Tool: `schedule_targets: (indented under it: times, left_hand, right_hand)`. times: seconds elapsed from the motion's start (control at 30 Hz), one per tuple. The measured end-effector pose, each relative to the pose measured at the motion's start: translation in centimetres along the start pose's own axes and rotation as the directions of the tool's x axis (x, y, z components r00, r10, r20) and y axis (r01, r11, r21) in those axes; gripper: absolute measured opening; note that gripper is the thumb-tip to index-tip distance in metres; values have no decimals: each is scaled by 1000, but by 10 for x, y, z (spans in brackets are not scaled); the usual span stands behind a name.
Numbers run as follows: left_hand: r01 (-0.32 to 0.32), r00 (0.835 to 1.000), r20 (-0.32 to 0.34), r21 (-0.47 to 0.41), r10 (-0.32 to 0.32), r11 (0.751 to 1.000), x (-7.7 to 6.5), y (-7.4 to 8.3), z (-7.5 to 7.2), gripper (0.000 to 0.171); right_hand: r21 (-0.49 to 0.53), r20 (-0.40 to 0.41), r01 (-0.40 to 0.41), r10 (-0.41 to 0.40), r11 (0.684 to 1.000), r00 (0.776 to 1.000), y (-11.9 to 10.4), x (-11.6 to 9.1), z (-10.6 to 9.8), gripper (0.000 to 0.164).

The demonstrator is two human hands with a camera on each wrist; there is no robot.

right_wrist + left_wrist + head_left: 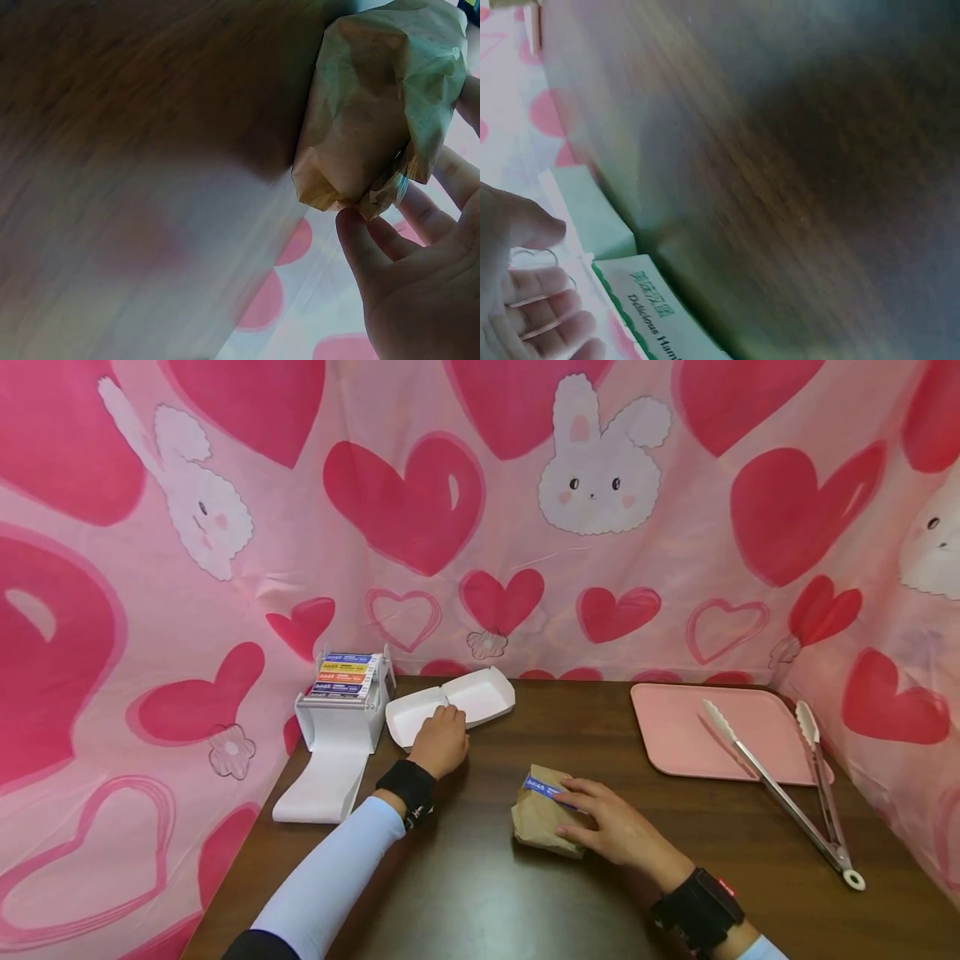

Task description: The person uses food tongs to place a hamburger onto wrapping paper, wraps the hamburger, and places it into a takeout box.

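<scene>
A brown paper-wrapped package (546, 822) with a blue label strip (540, 787) sits on the dark table. My right hand (618, 822) touches its right side, fingers spread over the label and thumb lower down. In the right wrist view, the thumb meets one end of the crumpled package (375, 105) while the other fingers lie along its side. Over at the left, my left hand (442, 742) is at the near edge of an unfolded white burger box (483, 697). The left wrist view shows relaxed fingers beside the box's printed wall (656, 315), with the thumb apart.
A white label dispenser (341, 718) with several coloured rolls stands left, its paper strip (318, 785) hanging onto the table. Metal tongs (787, 806) lean across a pink tray (675, 735) at the right. Pink heart-patterned cloth (525, 552) encloses the back and sides.
</scene>
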State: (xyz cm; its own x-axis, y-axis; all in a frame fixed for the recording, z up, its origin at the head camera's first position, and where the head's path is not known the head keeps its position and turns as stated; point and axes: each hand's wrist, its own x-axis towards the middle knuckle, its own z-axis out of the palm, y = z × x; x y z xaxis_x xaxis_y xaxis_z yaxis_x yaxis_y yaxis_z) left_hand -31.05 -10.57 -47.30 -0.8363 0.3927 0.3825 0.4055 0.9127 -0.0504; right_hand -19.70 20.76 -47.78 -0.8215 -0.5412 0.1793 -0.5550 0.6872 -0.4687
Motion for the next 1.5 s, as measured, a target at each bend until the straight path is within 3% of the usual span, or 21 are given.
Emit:
schedule_targets:
  times: [0.17,0.27,0.43,0.77,0.9,1.2,1.5]
  left_hand:
    - [98,994,43,13,-99,995,-5,-4,0,23]
    - [123,988,91,15,-124,992,-7,-6,2,16]
    - [84,987,139,16,-85,996,-10,-4,1,6]
    - [9,996,88,-15,-8,1000,-18,13,1,5]
    - [-3,997,80,-29,6,1000,-22,23,-3,5]
    - [-32,986,162,-48,39,998,-30,45,-13,5]
    - [-103,980,161,-68,113,992,-46,73,-22,8]
  right_hand:
    - [5,-5,-8,8,1000,1000,2,-5,-1,51]
    - [12,-21,-11,11,1000,1000,4,-8,-3,51]
    - [18,-40,-12,13,1000,999,8,-11,-5,50]
    - [22,-29,-32,32,999,999,11,-12,-6,50]
    - [13,-57,-15,16,1000,998,12,-13,-6,49]
    - [8,-101,-19,20,1000,995,17,-22,-9,47]
    - [10,-102,-34,35,999,994,21,-31,-15,47]
